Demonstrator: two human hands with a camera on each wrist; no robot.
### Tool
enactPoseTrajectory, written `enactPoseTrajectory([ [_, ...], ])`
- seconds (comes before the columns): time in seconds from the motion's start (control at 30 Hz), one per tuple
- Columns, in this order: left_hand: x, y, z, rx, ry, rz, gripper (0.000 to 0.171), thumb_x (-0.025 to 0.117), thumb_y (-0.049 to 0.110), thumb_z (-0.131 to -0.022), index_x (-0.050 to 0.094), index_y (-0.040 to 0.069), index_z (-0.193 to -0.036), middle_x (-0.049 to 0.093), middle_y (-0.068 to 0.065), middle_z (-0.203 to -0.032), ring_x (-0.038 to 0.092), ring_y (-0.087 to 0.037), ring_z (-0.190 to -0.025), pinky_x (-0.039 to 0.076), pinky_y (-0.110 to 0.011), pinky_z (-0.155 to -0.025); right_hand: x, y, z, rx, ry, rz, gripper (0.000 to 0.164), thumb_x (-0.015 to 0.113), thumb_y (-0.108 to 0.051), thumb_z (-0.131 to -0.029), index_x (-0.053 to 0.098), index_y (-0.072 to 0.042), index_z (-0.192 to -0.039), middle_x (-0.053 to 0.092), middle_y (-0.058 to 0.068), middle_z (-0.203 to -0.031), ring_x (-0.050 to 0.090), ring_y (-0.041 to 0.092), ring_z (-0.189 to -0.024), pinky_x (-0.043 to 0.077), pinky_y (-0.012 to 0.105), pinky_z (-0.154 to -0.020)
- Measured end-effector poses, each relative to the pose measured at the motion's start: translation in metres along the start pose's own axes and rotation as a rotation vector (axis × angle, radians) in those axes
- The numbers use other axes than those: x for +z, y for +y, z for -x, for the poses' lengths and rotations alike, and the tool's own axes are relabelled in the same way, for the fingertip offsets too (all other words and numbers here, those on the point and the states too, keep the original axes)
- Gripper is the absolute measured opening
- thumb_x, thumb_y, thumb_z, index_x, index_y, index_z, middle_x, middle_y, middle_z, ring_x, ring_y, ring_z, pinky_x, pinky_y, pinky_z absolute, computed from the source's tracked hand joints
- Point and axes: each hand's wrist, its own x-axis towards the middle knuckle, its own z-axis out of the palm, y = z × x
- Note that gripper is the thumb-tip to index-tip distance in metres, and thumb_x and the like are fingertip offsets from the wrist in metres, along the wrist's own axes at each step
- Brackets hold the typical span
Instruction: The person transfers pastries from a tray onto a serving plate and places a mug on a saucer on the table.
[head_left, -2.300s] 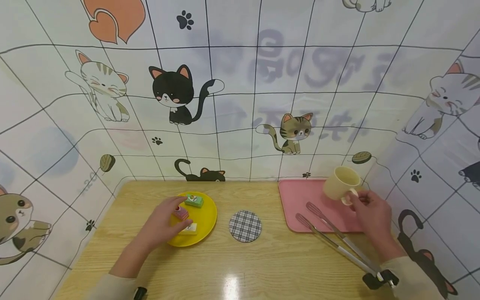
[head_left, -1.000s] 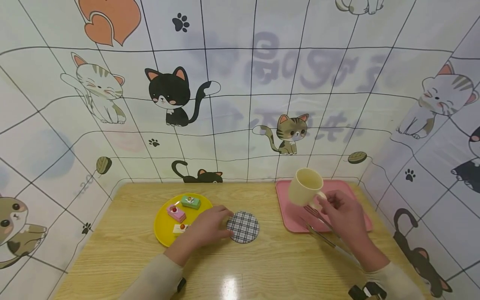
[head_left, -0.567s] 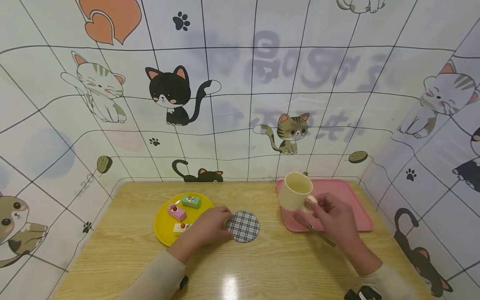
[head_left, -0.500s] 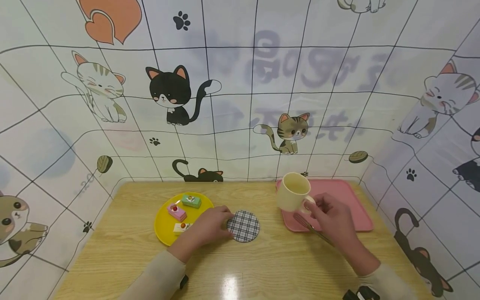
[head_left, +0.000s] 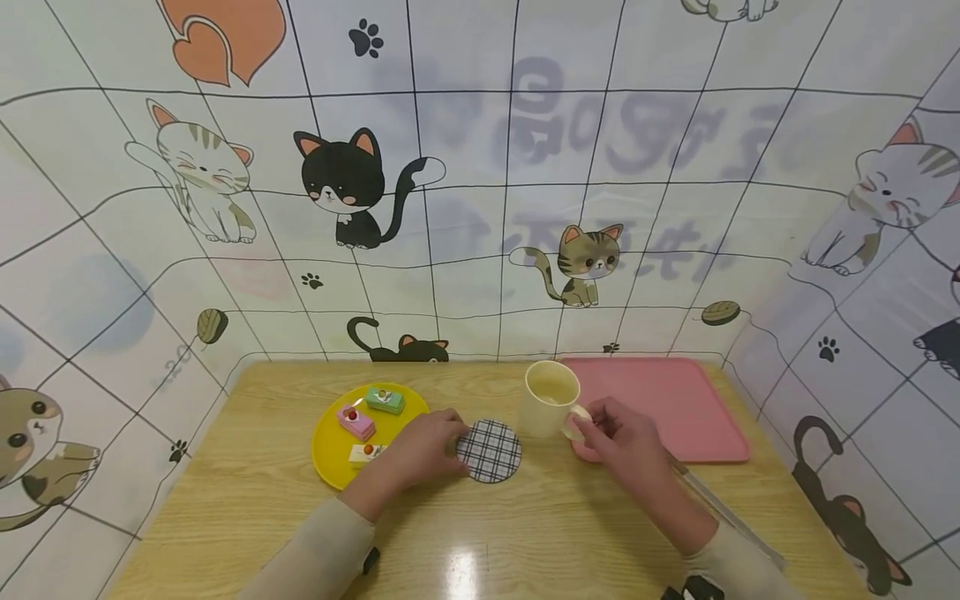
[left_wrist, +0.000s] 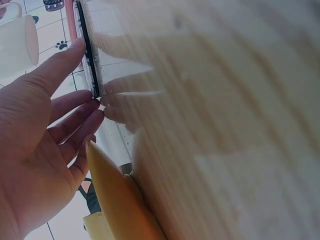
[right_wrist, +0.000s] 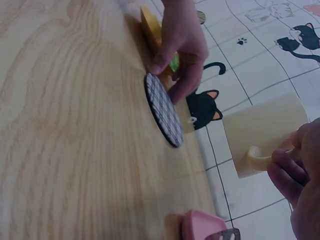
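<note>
A cream mug hangs above the table, its bottom clear of the surface in the right wrist view. My right hand pinches its handle between thumb and fingers. Left of the mug, a round black-and-white checked coaster lies flat on the table. My left hand rests at the coaster's left edge; in the left wrist view its relaxed thumb and fingertips touch the rim without curling round it. The mug is slightly to the right of the coaster and farther back.
A yellow plate with toy cake slices, one pink, one green and one cream, stands left, partly behind my left arm. A pink tray lies right. A metal utensil's handle shows beside my right forearm. A cat-print cloth hangs behind.
My right hand has lifted the mug off the pink tray and carried it left towards the coaster. My left hand has moved from over the yellow plate to the coaster's edge and stayed there.
</note>
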Motion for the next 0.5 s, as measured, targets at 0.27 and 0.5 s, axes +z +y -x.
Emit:
enactPoseTrajectory([
  [0.27,0.001,-0.002,-0.005,-0.045,-0.017,0.043,0.065,0.099,0.044,-0.083,0.078,0.014,-0.136,0.072,0.003,-0.126,0.067,-0.019,-0.113,0.058,-0.044,-0.109,0.027,0.005,0.005,-0.084,-0.019,0.069,0.014,0.086,-0.012,-0.099,0.073,-0.017,-0.096,0.069,-0.008,-0.073,0.06,0.006,-0.06,0.049,0.025,-0.049],
  [0.5,-0.001,-0.001,-0.005,-0.047,-0.009,0.048,0.064,0.1,0.043,-0.082,0.078,0.014,-0.135,0.072,0.004,-0.125,0.067,-0.018,-0.113,0.058,-0.043,-0.108,0.044,0.012,0.009,-0.119,-0.04,0.081,0.019,0.088,-0.014,-0.097,0.071,-0.021,-0.093,0.065,-0.017,-0.069,0.056,0.003,-0.057,0.045,0.024,-0.046],
])
